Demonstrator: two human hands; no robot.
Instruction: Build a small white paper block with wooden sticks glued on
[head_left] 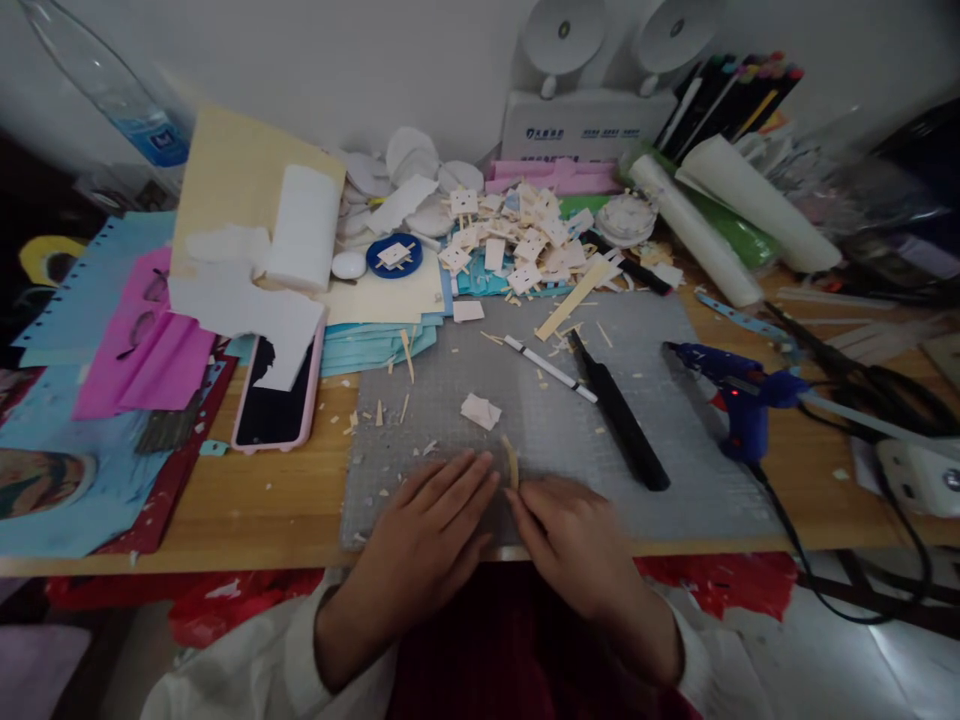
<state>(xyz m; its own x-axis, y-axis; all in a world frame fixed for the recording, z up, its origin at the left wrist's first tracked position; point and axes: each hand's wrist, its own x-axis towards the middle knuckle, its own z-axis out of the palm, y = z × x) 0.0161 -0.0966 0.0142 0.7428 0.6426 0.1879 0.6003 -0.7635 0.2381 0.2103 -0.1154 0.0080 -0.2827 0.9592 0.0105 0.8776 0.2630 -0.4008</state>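
Left hand (442,525) rests palm-down, fingers outstretched, on a gray mat (705,500), white paper (480,411) at its 1 o'clock; a thin tan strip (511,462), at the right hand's (574,540) 11 o'clock, is pinched in its fingertips; a blue glue gun (746,395) lies at 2 o'clock.

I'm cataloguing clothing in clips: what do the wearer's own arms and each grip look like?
Pale, whitish sleeves cover the arms: the left sleeve and the right sleeve both end short of the wrist. The left grip and right grip are ungloved. No ring, watch or marking is visible.
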